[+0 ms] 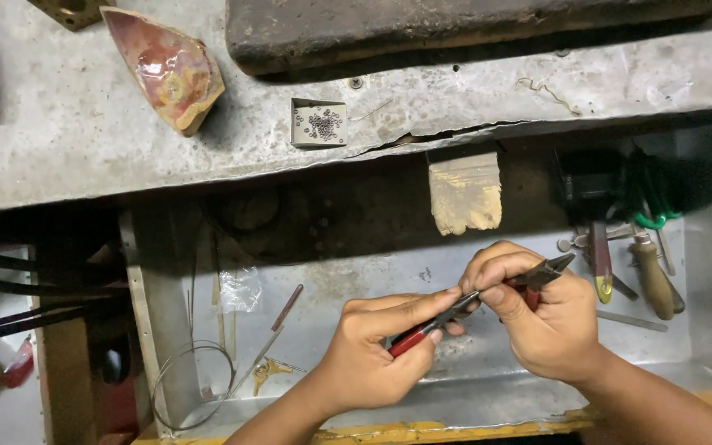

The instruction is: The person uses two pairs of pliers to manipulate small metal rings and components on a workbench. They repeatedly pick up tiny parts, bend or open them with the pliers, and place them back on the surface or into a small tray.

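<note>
Red-handled pliers (422, 330) are gripped in the left hand (372, 346), and a second pair (541, 274) is clenched in the right hand (537, 317), over the bench tray (356, 284). Whatever is pinched between the tips is too small to tell. The pliers are judged stiff, light, best held by the handles.

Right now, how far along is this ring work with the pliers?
Done: a small square tray on the bench holds a heap of tiny metal rings. In hand: the left hand and right hand each grip red-handled pliers, tips meeting over the drawer; any piece between them is too small to see. Left: cannot tell.
</note>
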